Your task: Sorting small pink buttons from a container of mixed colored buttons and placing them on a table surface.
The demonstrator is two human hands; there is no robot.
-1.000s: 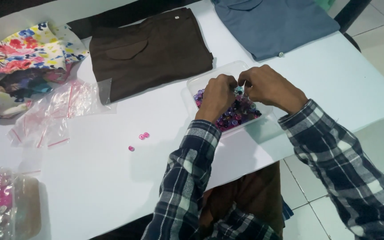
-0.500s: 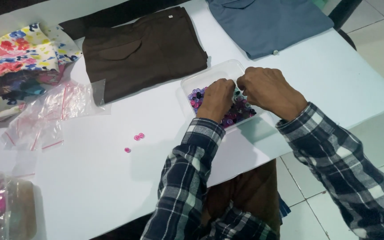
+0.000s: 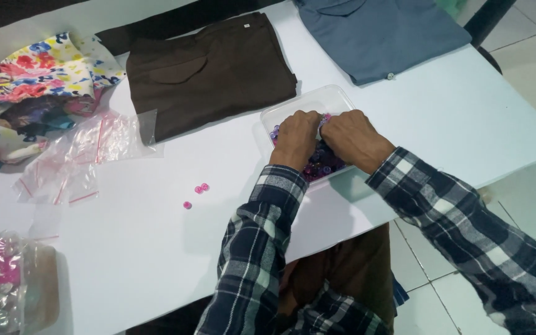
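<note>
Both hands dig in a tray of buttons.
Left hand [image 3: 296, 139] and right hand [image 3: 353, 138] rest curled, fingertips together, in the clear tray [image 3: 308, 102] of purple buttons [image 3: 325, 166] on the white table [image 3: 144, 248]; what they pinch is hidden.

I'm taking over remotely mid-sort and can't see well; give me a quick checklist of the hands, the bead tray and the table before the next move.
1. Both hands in the tray: ok. The left hand and right hand sit together over the clear plastic tray.
2. Bead pinched between fingertips: cannot tell, the fingers hide it.
3. Tray fully on the white table: ok, though near the front edge.
4. Purple and pink beads contained: not ok, three loose pink beads lie on the table, left of the tray.
5. Small zip bags in view: ok, lying flat left of the brown garment.
</note>
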